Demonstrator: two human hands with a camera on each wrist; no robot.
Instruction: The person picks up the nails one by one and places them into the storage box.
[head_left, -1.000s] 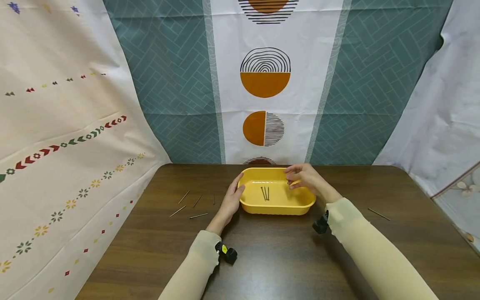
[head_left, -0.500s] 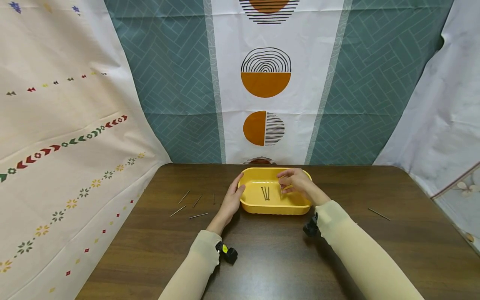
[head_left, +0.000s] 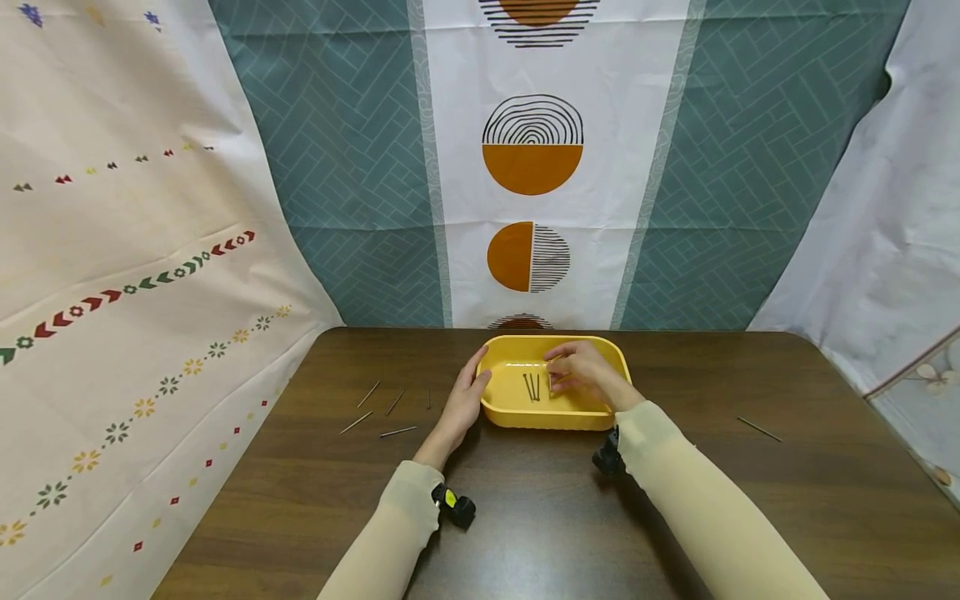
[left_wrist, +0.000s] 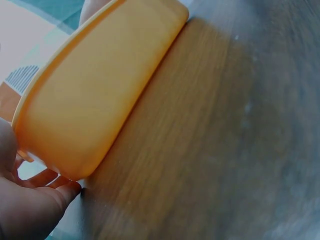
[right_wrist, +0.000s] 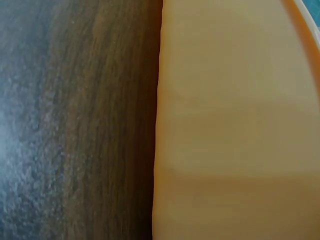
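Note:
A yellow plastic tray [head_left: 551, 419] stands on the brown table, and my left hand [head_left: 459, 402] grips its left end, thumb at the rim. In the left wrist view, the fingers of that hand reach round the tray's outer corner [left_wrist: 65, 125]. My right hand [head_left: 588, 371] is inside the tray, pinching a thin nail [head_left: 551, 385] that points down toward the tray floor. Just left of it, three nails [head_left: 537, 387] lie side by side on the floor of the tray. The right wrist view shows only the tray's outer wall [right_wrist: 235, 100] and the table; the hand is hidden there.
Several loose nails [head_left: 356, 422] lie scattered on the table [head_left: 300, 500] left of the tray. A single nail [head_left: 759, 428] lies far to the right. A patterned curtain [head_left: 352, 167] hangs behind the table's back edge.
My right hand has moved left inside the tray, bringing the pinched nail close to the three lying ones. The left hand has stayed at the tray's left end.

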